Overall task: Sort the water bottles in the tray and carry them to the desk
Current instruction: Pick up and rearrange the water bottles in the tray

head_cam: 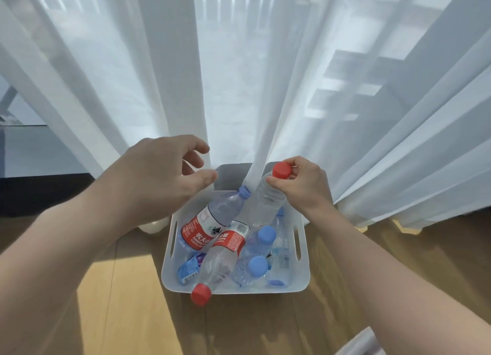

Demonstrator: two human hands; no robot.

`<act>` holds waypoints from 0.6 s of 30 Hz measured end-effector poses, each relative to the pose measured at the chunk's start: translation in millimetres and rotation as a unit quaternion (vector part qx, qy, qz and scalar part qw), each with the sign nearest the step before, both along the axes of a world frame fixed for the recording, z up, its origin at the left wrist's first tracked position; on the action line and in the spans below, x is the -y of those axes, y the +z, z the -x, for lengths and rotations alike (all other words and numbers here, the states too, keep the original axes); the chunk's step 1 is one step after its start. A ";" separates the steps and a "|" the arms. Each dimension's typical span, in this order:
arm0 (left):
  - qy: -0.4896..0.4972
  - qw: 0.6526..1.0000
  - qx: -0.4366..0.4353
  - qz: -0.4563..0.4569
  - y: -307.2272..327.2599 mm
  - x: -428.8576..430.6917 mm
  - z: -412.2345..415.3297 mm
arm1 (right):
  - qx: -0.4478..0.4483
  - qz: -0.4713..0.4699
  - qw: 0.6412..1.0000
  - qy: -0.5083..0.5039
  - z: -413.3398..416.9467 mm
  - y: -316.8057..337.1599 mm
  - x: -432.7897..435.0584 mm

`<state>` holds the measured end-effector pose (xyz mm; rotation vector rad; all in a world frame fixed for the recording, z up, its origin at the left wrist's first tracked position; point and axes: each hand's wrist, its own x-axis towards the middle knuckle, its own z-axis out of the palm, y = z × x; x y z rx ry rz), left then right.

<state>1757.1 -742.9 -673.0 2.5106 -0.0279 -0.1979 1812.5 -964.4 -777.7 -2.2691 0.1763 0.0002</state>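
Note:
A white tray point(303, 275) with slot handles sits on the wooden floor, full of clear water bottles. My right hand point(305, 184) grips a red-capped bottle point(265, 203) by its neck, tilted, its base still among the others. A second red-capped bottle point(220, 259) with a red label lies across the tray, its cap point(201, 294) over the front rim. A red-labelled bottle with a pale blue cap point(210, 222) lies at the back left. Blue-capped bottles point(256, 267) stand at the right. My left hand point(159, 179) hovers open above the tray's back left corner.
Sheer white curtains point(239, 75) hang right behind the tray, and one fold drapes onto its back rim. Wooden flooring point(132, 315) extends in front and to both sides. A dark low edge point(39, 192) runs along the left.

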 end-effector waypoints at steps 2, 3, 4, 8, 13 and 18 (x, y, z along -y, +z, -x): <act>-0.006 1.000 0.003 0.001 -0.3 2.0 -0.3 | -0.001 0.006 1.000 0.006 -6.1 -0.9 1.9; -0.010 1.000 0.004 0.000 -0.6 2.9 -0.4 | -0.003 0.012 1.000 0.008 -9.2 -1.2 3.2; -0.014 1.000 0.007 -0.002 -1.0 3.4 -0.5 | -0.006 0.017 1.000 0.011 -11.9 -1.4 4.1; -0.025 1.000 0.017 -0.008 -0.7 4.7 -0.4 | -0.035 0.019 0.998 0.057 -14.1 -11.0 3.5; -0.022 0.999 0.022 0.006 2.2 3.8 1.1 | -0.087 0.016 0.988 0.126 -7.7 -31.2 -8.9; -0.023 0.999 0.025 0.004 3.1 -0.7 3.8 | -0.154 -0.026 0.980 0.123 -5.8 -36.3 0.6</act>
